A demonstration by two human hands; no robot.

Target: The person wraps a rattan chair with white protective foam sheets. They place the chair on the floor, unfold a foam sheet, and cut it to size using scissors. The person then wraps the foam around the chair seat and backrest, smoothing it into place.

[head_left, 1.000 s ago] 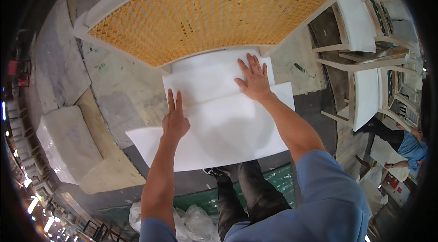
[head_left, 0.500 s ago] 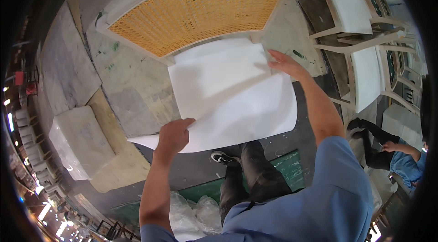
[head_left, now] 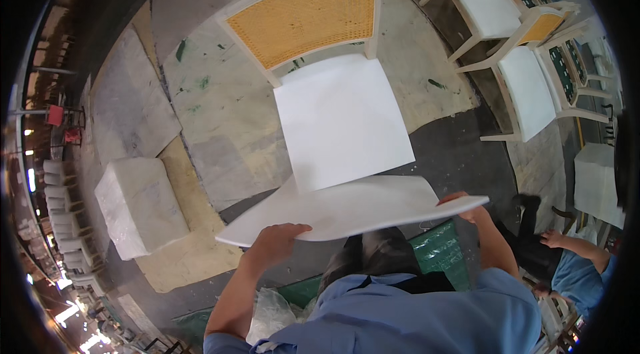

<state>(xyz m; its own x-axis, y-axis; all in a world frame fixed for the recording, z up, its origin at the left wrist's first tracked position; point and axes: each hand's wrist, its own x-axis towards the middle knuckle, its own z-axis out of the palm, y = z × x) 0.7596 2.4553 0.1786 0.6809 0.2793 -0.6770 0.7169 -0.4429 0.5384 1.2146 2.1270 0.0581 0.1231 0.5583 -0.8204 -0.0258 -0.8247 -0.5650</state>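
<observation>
Central chair frame [head_left: 377,11]: pale off-white. Back panel [head_left: 307,17]: yellow-orange, woven in a fine lattice. Seat [head_left: 343,114]: plain white. Sheet [head_left: 367,204], near: plain white. Wearer's shirt [head_left: 393,317]: blue; trousers [head_left: 393,247]: blackish. Floor covering [head_left: 233,131], centre: beige, mottled grey, marked with dark green. Mat [head_left: 443,254], near right: green. Chair seats [head_left: 527,91], far right: white.

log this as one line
left hand: holding white sheet, left end | right hand: holding right end | cane-backed chair: ahead, white seat
</observation>
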